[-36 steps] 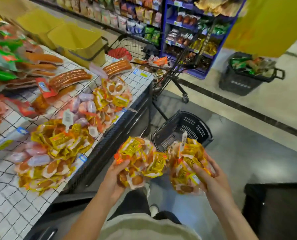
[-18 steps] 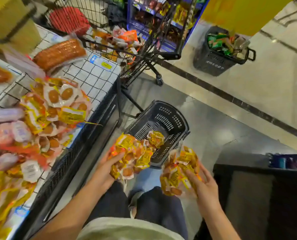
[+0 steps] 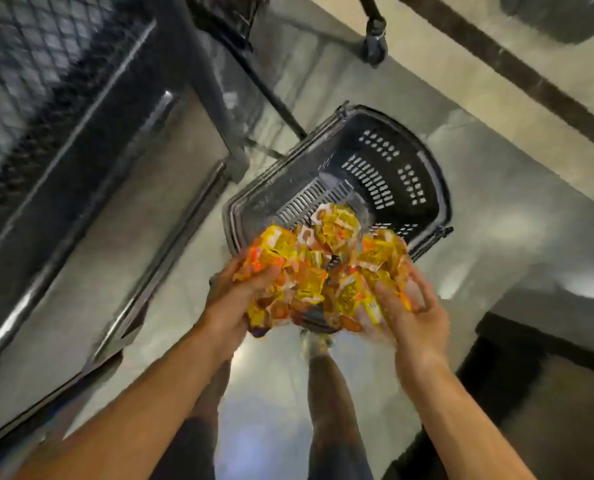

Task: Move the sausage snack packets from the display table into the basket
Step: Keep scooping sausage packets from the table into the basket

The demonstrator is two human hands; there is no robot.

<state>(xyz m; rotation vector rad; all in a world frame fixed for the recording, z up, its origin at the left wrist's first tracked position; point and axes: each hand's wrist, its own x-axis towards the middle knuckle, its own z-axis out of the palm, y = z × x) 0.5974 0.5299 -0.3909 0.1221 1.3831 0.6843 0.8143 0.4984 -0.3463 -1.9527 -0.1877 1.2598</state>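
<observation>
A bunch of yellow and orange sausage snack packets [image 3: 323,271] fills both my hands, pressed together into one heap. My left hand [image 3: 233,299] grips its left side and my right hand [image 3: 413,310] grips its right side. The heap hangs over the near rim of a black plastic basket [image 3: 434,188] that stands on the floor, slotted and with no packets showing inside. The display table top is out of view.
The dark mesh side and metal frame of the display table [image 3: 63,140] rise on the left. A trolley wheel [image 3: 375,46] stands beyond the basket. A dark block [image 3: 548,393] sits on the floor at the right. My legs are below the hands.
The view has tipped down and the table top has left the frame. My two hands have come together, merging the two bunches, and moved forward over the basket's near rim.
</observation>
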